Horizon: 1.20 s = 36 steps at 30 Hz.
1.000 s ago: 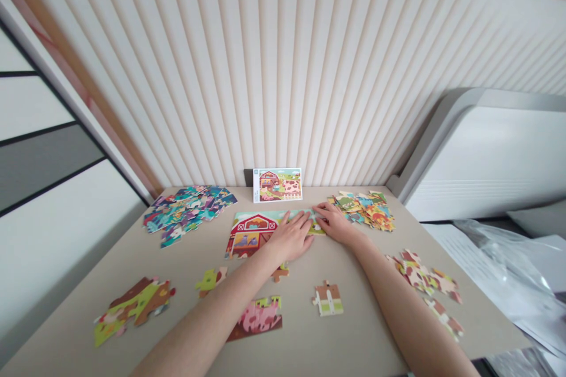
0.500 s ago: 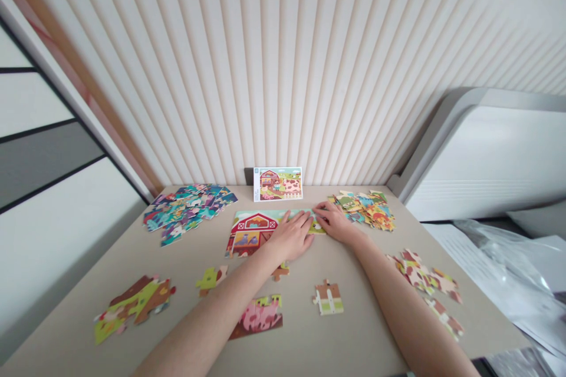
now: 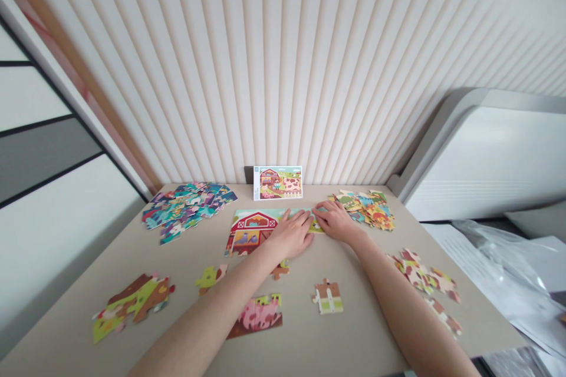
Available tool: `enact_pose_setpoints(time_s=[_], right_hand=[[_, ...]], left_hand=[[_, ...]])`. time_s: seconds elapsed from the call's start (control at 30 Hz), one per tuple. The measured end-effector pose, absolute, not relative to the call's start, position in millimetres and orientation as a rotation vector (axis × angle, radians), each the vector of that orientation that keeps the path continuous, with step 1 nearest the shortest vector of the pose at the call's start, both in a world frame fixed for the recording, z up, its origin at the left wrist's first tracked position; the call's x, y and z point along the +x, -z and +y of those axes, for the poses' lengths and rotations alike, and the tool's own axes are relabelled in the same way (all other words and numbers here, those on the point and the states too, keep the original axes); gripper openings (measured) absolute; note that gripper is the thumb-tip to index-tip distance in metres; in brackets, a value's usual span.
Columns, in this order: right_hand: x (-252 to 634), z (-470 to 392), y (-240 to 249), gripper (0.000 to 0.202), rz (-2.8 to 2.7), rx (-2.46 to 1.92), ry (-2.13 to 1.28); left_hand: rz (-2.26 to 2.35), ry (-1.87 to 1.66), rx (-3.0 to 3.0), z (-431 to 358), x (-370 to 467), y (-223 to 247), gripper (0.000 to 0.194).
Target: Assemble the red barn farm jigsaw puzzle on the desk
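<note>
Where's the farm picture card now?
In the head view, the farm picture card stands at the table's back center, between the ribbed wall and barn puzzle.

seemingly a home, ribbed wall (image 3: 283, 70), headboard (image 3: 499, 159)

No text can be read: the markings (image 3: 256, 193) on the picture card (image 3: 281, 184) are too small.

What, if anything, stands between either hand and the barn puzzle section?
Nothing visible: the left hand rests over the barn puzzle section, and the right hand has its fingertips at the section's right end. The colorful pile lies beyond the right hand, not between.
</note>
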State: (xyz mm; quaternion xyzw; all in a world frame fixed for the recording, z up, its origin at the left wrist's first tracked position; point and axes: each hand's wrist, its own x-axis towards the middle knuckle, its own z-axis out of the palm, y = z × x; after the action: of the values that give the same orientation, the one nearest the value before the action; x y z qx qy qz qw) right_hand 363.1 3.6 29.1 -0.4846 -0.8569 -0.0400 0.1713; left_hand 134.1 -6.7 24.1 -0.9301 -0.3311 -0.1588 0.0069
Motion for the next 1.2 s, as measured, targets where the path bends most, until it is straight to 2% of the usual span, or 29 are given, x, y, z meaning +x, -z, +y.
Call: enact_pose_setpoints(time_s=[0.23,0.5,0.77,1.0,1.2], right_hand=[[361,0,-27,0.035,-2.402,-1.407,0.072],[361,0,-26,0.042,-2.364,-1.458,0.057],[362,1,-24,0.036,-2.353,-1.448,0.038],[361,1,-26,0.035,-2.367,-1.471,0.044],[361,0,-29,0.034,-2.366,-1.473,0.018]], left_hand=[[-1.119,0.517,-2.958,1,130,-21,0.058],[-1.116,0.495,-3.006,41,139,-40,0.033],[-1.121,0.518,-3.039,52,139,-34,0.023],[-1.147,0.554,-3.043,53,140,-34,0.029],[-1.155,0.567,-3.042,53,138,-30,0.026]])
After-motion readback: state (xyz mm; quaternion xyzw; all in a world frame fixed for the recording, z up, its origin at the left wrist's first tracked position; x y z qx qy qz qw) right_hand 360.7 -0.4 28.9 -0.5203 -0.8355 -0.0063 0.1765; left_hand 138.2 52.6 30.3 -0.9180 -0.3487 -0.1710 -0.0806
